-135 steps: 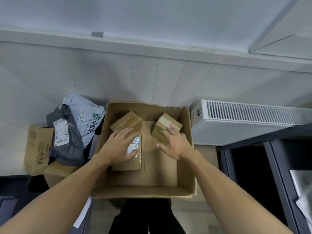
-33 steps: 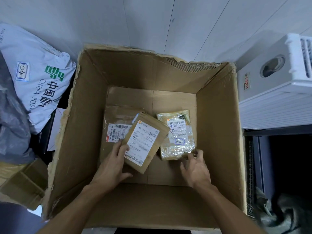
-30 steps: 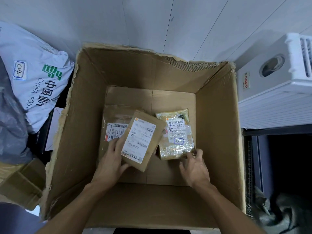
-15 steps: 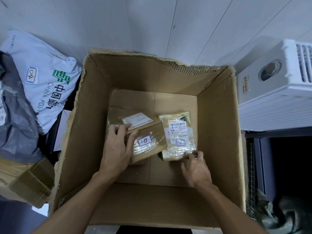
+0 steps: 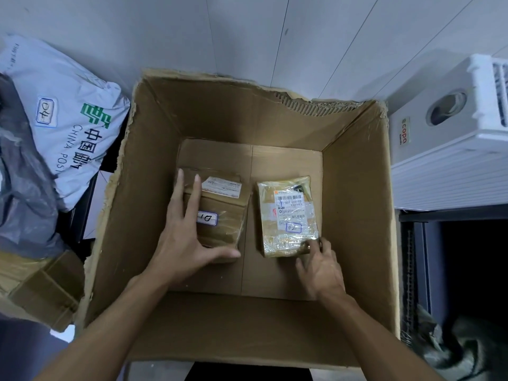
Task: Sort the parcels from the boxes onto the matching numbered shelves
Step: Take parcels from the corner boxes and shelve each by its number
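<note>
Two parcels on the carton [image 5: 357, 215] floor: a brown parcel [image 5: 222, 224], stickered 01 or 10, left of the floor seam atop a flatter parcel [image 5: 220, 185]; a tape-wrapped parcel [image 5: 288, 215] marked 02 right of it. Left hand [image 5: 184, 243] lies flat, fingers straight, on the brown one; right hand [image 5: 321, 268] touches the 02's near right corner, grasp indeterminate. Advisable: confirm each number, then lift by opposite edges.

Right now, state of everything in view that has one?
cardboard box: top open, rim torn
brown parcel: flat in box, tag up
02 parcel: flat on box floor, label up
left hand: fingers straight, resting on brown parcel
right hand: fingertips touching 02 parcel's near corner
China Post bag: lying outside box, 04 tag up
</note>
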